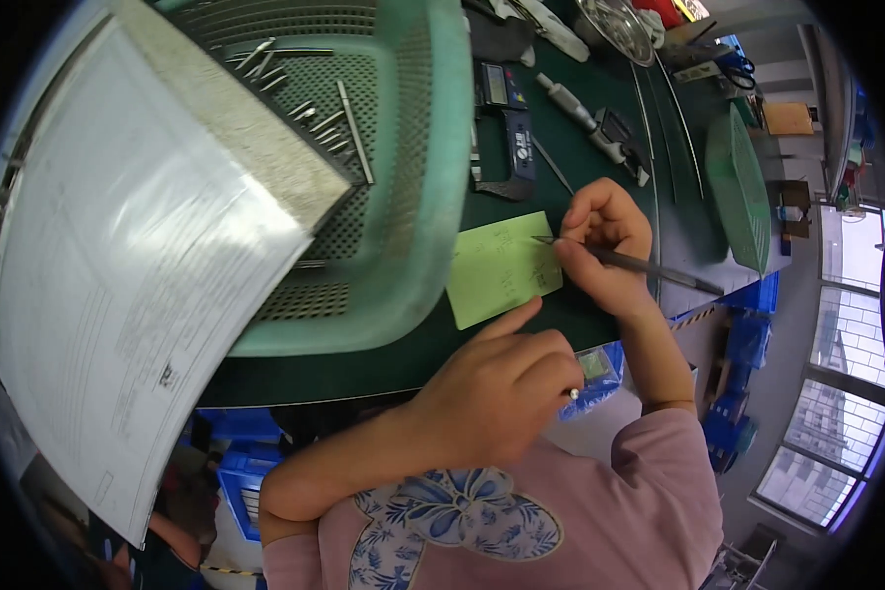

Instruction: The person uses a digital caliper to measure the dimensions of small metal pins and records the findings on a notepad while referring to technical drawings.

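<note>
My right hand grips a slim dark pen, its tip on a yellow-green paper note that bears some handwriting. The note lies on the dark green tabletop, beside the basket. My left hand stretches its index finger to the note's near edge. Its other fingers are curled around a small metal pin, of which only the shiny end shows. Left of the note stands a pale green plastic basket with several thin metal pins in it.
A printed sheet and a pale block overlap the basket. Beyond the note lie a dark digital micrometer and a silver one. Another green basket stands at right. Blue bins sit below the table.
</note>
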`<state>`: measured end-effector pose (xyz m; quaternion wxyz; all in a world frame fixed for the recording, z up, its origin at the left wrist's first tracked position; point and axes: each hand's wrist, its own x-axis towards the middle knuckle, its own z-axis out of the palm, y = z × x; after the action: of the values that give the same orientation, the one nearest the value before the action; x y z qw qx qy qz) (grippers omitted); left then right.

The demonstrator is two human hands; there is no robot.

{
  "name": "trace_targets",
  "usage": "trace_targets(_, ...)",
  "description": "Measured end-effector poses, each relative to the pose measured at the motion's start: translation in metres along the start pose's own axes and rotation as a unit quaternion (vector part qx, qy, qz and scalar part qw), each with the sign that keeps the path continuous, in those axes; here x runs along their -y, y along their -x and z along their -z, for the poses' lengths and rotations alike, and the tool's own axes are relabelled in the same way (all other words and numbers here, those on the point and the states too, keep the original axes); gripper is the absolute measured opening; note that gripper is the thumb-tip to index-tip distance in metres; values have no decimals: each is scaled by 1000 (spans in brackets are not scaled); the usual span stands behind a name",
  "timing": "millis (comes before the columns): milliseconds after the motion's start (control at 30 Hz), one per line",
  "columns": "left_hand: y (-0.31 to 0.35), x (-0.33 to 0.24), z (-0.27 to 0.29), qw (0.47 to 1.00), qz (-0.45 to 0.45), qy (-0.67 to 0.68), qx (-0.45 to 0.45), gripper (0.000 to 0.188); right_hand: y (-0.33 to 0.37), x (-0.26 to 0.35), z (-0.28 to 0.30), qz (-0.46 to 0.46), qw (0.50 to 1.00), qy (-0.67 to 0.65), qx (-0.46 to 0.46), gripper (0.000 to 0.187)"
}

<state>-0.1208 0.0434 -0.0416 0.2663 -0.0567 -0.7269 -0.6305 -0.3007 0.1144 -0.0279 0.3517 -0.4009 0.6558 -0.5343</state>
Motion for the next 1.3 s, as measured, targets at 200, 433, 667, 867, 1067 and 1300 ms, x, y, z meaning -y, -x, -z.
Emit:
trace_targets(200, -10, 14, 0, 998, 58, -9, 1, 18, -13, -8, 5, 54, 997, 37, 43, 26)
trace_targets(433, -13, 19, 2, 997, 75, 5, -8, 19, -16, -15, 4, 80, 993, 87, 0, 29)
trace_targets(667, -13, 19, 2, 997, 80, 9, -9, 18, -16, -17, 4, 108, 989, 105, 2, 29)
trace_targets(867, -12, 19, 3, 996, 84, 15, -8, 18, -17, -18, 3, 129, 985, 113, -13, 29)
trace_targets(1067, -13, 19, 4, 996, 88, 6, -5, 19, -14, -16, 2, 105, 987, 118, -20, 27)
trace_targets(1300, -13, 20, 4, 996, 86, 1, -4, 19, -14, -18, 2, 111, 987, 104, -50, 26)
